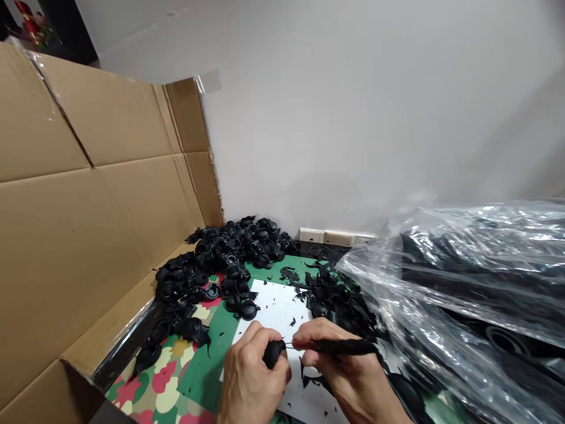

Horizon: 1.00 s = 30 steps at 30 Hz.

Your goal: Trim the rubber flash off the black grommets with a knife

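Note:
My left hand [253,370] is closed around a black rubber part [274,354], low in the middle of the head view. In my right hand [342,368] is a slim trimming tool with a black-wrapped handle [342,347], gripped like a pen. Its thin metal tip reaches left to the edge of the rubber part; the exact blade shape is too small to tell. Beneath both hands lies a white sheet [271,306] with small black scraps on it. A dark strip of scrap [311,381] hangs or lies just below the tool.
A heap of black ribbed rubber parts [229,259] lies at the back left, beside a cardboard wall [110,159]. Black trimmings [338,297] pile up right of the sheet. A clear plastic bag [468,282] of black parts fills the right. Wall sockets [338,238] sit behind.

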Tool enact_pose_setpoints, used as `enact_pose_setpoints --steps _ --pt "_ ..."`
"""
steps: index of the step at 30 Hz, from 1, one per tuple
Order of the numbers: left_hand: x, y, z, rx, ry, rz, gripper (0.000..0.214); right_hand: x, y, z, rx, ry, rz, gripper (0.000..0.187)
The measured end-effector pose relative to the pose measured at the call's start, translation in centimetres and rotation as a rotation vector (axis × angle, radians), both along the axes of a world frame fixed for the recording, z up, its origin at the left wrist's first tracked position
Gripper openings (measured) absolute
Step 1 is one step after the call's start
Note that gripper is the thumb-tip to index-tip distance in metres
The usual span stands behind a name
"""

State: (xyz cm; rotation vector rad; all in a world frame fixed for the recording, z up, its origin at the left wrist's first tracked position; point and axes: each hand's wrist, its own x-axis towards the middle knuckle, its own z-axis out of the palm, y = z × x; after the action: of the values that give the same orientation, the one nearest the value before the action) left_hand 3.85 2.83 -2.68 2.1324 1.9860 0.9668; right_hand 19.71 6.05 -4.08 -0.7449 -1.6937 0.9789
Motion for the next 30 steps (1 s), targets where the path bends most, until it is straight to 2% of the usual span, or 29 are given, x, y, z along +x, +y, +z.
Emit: enact_pose_setpoints --steps 4,9,14,16,19,21,23,25,27,30 --pt "0.1 0.1 0.0 -0.002 -0.01 0.0 0.018 0.0 0.0 -0.6 0.005 -0.018 0.02 0.008" --pt "0.1 0.1 -0.1 -0.024 -0.036 -0.001 0.019 -0.2 -0.1 0.2 0.049 -0.025 0.003 0.008" --pt "0.2 -0.1 0.1 -0.057 -0.098 -0.029 0.014 -0.7 -0.7 0.6 0.309 -0.145 0.048 0.021" --pt "0.2 -0.3 -0.1 -0.054 -0.107 -0.054 0.013 -0.5 -0.7 0.2 0.428 -0.172 -0.009 0.024" --pt "0.1 -0.5 -0.8 -0.005 -0.119 -0.055 0.017 0.3 0.2 -0.6 0.495 -0.135 -0.254 0.018" --pt "-0.2 -0.6 -1.4 0.024 -0.136 -0.049 0.017 0.9 1.0 -0.8 0.392 -0.113 -0.384 0.011" --pt "-0.5 -0.5 -1.8 0.028 -0.156 -0.06 0.016 1.2 1.5 -0.8 0.155 -0.077 -0.416 0.012" --pt "-0.8 -0.4 -1.8 0.034 -0.174 -0.07 0.016 1.1 1.6 -0.4 -0.088 0.0 -0.356 0.024" --pt "-0.9 -0.4 -1.7 0.045 -0.177 -0.076 0.017 0.8 1.3 0.3 -0.264 0.082 -0.243 0.031" --pt "-0.8 -0.4 -1.3 0.068 -0.164 -0.099 0.018 0.0 0.6 1.2 -0.475 0.12 -0.107 0.027"
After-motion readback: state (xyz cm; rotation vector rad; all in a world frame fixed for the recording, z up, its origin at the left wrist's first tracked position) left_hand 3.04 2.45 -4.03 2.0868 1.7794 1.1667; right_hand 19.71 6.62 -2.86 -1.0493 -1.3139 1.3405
